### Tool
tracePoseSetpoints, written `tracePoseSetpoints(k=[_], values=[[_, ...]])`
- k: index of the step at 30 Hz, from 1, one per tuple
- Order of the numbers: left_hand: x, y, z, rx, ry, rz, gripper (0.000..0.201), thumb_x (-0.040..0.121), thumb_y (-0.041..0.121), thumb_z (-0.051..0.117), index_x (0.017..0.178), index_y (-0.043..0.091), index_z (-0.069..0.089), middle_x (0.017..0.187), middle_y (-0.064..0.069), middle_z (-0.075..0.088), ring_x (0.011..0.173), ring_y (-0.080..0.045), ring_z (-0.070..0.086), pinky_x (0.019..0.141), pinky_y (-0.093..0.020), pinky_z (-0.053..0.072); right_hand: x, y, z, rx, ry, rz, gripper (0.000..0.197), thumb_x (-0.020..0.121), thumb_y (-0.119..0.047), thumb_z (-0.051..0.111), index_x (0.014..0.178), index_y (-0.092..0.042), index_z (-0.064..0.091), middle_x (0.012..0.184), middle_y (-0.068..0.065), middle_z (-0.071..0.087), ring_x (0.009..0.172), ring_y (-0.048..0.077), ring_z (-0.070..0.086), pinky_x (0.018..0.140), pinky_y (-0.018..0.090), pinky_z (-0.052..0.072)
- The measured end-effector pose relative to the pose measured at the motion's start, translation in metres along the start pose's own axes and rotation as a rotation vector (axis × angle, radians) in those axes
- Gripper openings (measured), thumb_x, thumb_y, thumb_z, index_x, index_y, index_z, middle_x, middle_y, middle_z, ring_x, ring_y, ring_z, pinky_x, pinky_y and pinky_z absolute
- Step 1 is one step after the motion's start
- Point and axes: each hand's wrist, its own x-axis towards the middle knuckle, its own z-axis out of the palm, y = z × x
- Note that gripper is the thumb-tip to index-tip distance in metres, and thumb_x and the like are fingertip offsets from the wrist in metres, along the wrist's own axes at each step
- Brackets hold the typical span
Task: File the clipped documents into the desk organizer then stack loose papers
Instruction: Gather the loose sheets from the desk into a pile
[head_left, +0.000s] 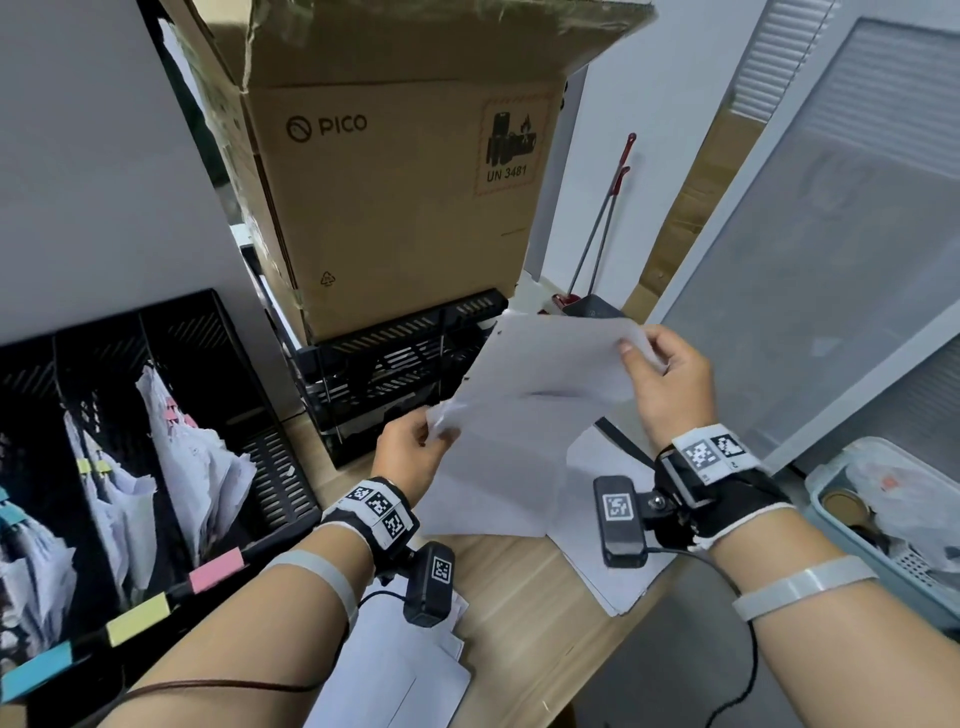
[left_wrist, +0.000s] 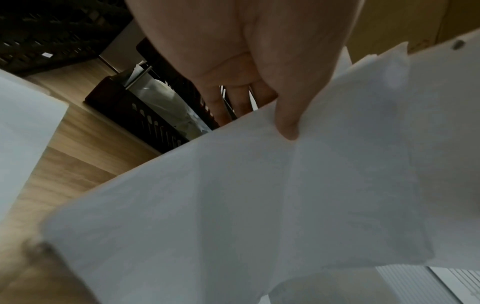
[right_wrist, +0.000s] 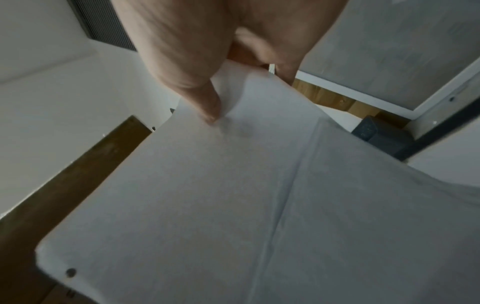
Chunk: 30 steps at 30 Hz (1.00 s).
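Both hands hold up a small bunch of loose white papers (head_left: 524, 410) above the wooden desk (head_left: 524, 613). My left hand (head_left: 415, 447) pinches their left edge, thumb on top (left_wrist: 285, 115). My right hand (head_left: 660, 374) pinches the far right corner, thumb pressed on the sheet (right_wrist: 207, 107). The black desk organizer (head_left: 156, 441) stands at the left with three slots tagged blue, yellow and pink; each holds clipped documents (head_left: 192, 452). More loose papers lie on the desk under my left wrist (head_left: 395, 675) and under my right wrist (head_left: 602, 566).
A black mesh tray (head_left: 395, 364) sits behind the held papers, carrying a big cardboard box (head_left: 395, 182). A pale plastic bin (head_left: 893, 530) with odds and ends stands at the right. A frosted panel (head_left: 831, 260) leans at the far right.
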Motion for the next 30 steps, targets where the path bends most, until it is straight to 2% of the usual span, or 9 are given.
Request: tracePoseSetpoints(k=[2, 4, 7, 12, 16, 20, 23, 26, 30], values=[[0.004, 0.004, -0.002, 0.026, -0.002, 0.003, 0.019, 0.088, 0.027, 0.068, 0.097, 0.043, 0.072, 0.099, 0.014, 0.077, 0.097, -0.010, 0.072, 0.088, -0.038, 0.058, 0.010, -0.002, -0.008, -0.012, 0.045, -0.012, 0.010, 0.092, -0.024, 0.063, 0.090, -0.017, 0.070, 0.076, -0.005, 0.067, 0.067, 0.010, 0.057, 0.065, 0.022, 0.047], [0.009, 0.006, -0.002, 0.051, -0.011, -0.010, 0.018, 0.086, 0.032, 0.067, 0.103, 0.037, 0.072, 0.097, 0.014, 0.076, 0.095, -0.010, 0.072, 0.089, -0.040, 0.058, 0.018, -0.005, -0.013, -0.032, 0.074, -0.029, 0.012, 0.090, -0.025, 0.063, 0.087, -0.015, 0.068, 0.070, -0.002, 0.061, 0.062, 0.013, 0.051, 0.062, 0.026, 0.044], [0.013, 0.010, -0.002, 0.098, -0.010, -0.032, 0.027, 0.085, 0.034, 0.066, 0.112, 0.031, 0.071, 0.100, 0.012, 0.076, 0.098, -0.012, 0.071, 0.092, -0.040, 0.057, 0.031, -0.011, -0.020, -0.083, 0.122, -0.034, 0.013, 0.089, -0.027, 0.065, 0.089, -0.015, 0.070, 0.067, -0.006, 0.057, 0.061, 0.013, 0.049, 0.063, 0.023, 0.043], [0.020, 0.021, -0.007, 0.170, 0.036, -0.087, 0.029, 0.089, 0.019, 0.066, 0.117, 0.019, 0.069, 0.109, -0.003, 0.074, 0.106, -0.026, 0.067, 0.087, -0.031, 0.051, 0.049, -0.029, -0.034, -0.136, 0.153, -0.027, 0.015, 0.089, -0.024, 0.067, 0.101, -0.016, 0.075, 0.089, -0.002, 0.069, 0.082, 0.013, 0.061, 0.078, 0.021, 0.047], [0.023, 0.026, -0.018, 0.171, 0.113, -0.189, 0.036, 0.089, 0.015, 0.062, 0.124, 0.016, 0.065, 0.116, -0.012, 0.071, 0.110, -0.036, 0.065, 0.088, -0.034, 0.049, 0.059, -0.047, -0.048, -0.109, 0.220, -0.028, 0.019, 0.091, -0.017, 0.064, 0.105, -0.015, 0.075, 0.097, -0.006, 0.070, 0.092, 0.008, 0.063, 0.079, 0.008, 0.048], [0.027, 0.033, -0.028, 0.086, 0.193, -0.195, 0.038, 0.092, 0.006, 0.056, 0.129, 0.008, 0.059, 0.124, -0.018, 0.066, 0.116, -0.040, 0.060, 0.095, -0.038, 0.045, 0.065, -0.068, -0.063, -0.168, 0.280, -0.133, 0.019, 0.092, -0.021, 0.060, 0.103, -0.017, 0.076, 0.099, -0.001, 0.074, 0.094, 0.013, 0.066, 0.084, 0.020, 0.047], [0.029, 0.047, -0.033, 0.006, 0.216, -0.163, 0.031, 0.095, 0.005, 0.052, 0.125, 0.004, 0.056, 0.119, -0.018, 0.065, 0.113, -0.039, 0.060, 0.089, -0.035, 0.043, 0.061, -0.081, -0.067, -0.282, 0.207, -0.183, 0.019, 0.095, -0.021, 0.057, 0.101, -0.018, 0.075, 0.097, -0.004, 0.072, 0.088, 0.012, 0.062, 0.081, 0.018, 0.043], [0.025, 0.067, -0.033, -0.101, 0.140, -0.109, 0.031, 0.098, 0.007, 0.052, 0.129, 0.006, 0.054, 0.111, -0.008, 0.061, 0.111, -0.034, 0.061, 0.088, -0.034, 0.045, 0.053, -0.085, -0.058, -0.323, 0.026, -0.153, 0.018, 0.095, -0.020, 0.057, 0.097, -0.019, 0.074, 0.095, 0.001, 0.071, 0.087, 0.016, 0.060, 0.078, 0.021, 0.042], [0.012, 0.083, -0.028, -0.341, 0.045, -0.058, 0.043, 0.093, 0.015, 0.062, 0.134, 0.017, 0.053, 0.123, -0.007, 0.067, 0.114, -0.032, 0.065, 0.101, -0.053, 0.051, 0.033, -0.073, -0.029, -0.361, -0.146, -0.117, 0.013, 0.091, -0.015, 0.060, 0.080, -0.016, 0.067, 0.079, 0.000, 0.064, 0.079, 0.019, 0.058, 0.071, 0.021, 0.038]])
